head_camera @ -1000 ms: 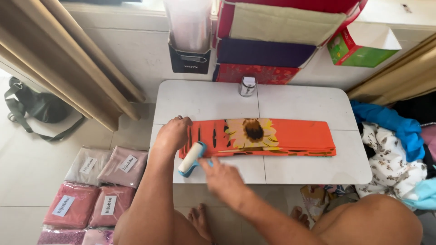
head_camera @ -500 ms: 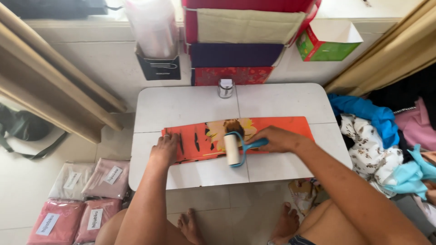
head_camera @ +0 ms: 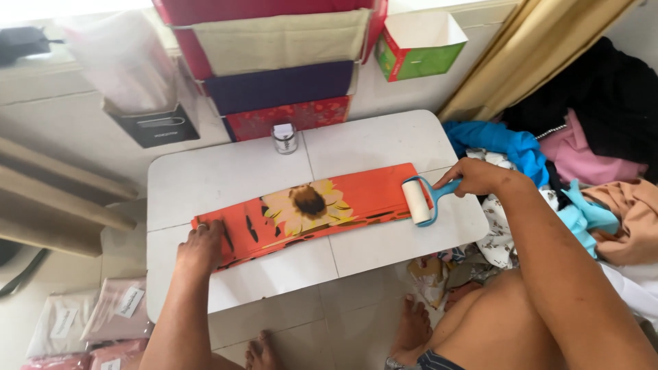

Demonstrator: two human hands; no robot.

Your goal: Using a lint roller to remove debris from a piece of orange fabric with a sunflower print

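Right hand (head_camera: 476, 177) is gripping the blue handle of a lint roller (head_camera: 417, 201) at the right end of the folded orange cloth (head_camera: 308, 211), whose length is running leftward across the white table (head_camera: 205, 178) to where the left hand (head_camera: 200, 247) is pressing flat.

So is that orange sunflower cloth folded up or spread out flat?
Folded. The orange cloth lies as a long narrow strip on the white table, with stacked layer edges showing by the roller. The left hand presses one end.
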